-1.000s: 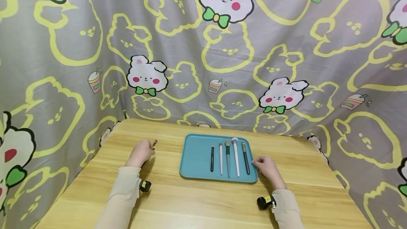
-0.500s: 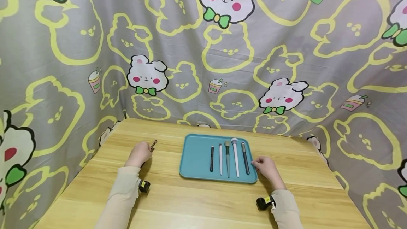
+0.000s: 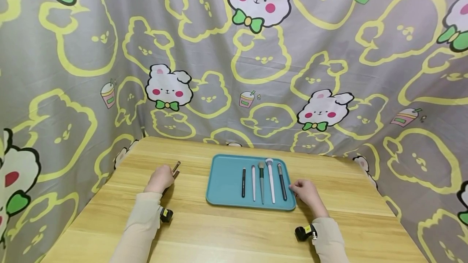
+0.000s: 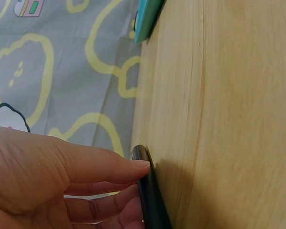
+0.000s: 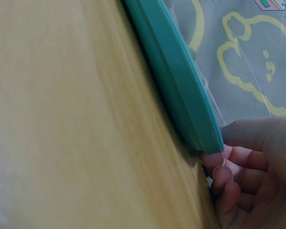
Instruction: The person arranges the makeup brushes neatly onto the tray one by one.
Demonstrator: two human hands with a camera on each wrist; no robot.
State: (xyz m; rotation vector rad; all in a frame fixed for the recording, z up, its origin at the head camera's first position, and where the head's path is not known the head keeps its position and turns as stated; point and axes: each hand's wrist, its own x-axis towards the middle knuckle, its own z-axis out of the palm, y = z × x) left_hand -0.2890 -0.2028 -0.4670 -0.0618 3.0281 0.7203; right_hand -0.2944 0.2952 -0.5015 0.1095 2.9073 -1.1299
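Note:
My left hand [image 3: 161, 178] is at the table's left side, pinching a makeup brush [image 3: 177, 167] between thumb and fingers. Its dark handle [image 4: 152, 200] shows under the thumb in the left wrist view; the palm hides part of it. I cannot tell whether the dark piece beside the brush tip is the same brush. A teal tray [image 3: 224, 182] lies mid-table. On its right half several makeup brushes lie roughly side by side, among them a black one [image 3: 243, 182] and a white one [image 3: 270, 182]. My right hand [image 3: 306, 191] holds the tray's right rim [image 5: 200, 109], thumb above, fingers curled below.
The wooden table [image 3: 226, 230] extends around the tray. A patterned grey curtain [image 3: 204, 52] rises behind the table and along both sides. Each wrist bears a small black camera, one on the left [image 3: 166, 214] and one on the right [image 3: 304, 233].
My left hand has drawn slightly back toward me and to the left, so more of the brush shows beyond its fingers. The right hand and the tray have stayed nearly still.

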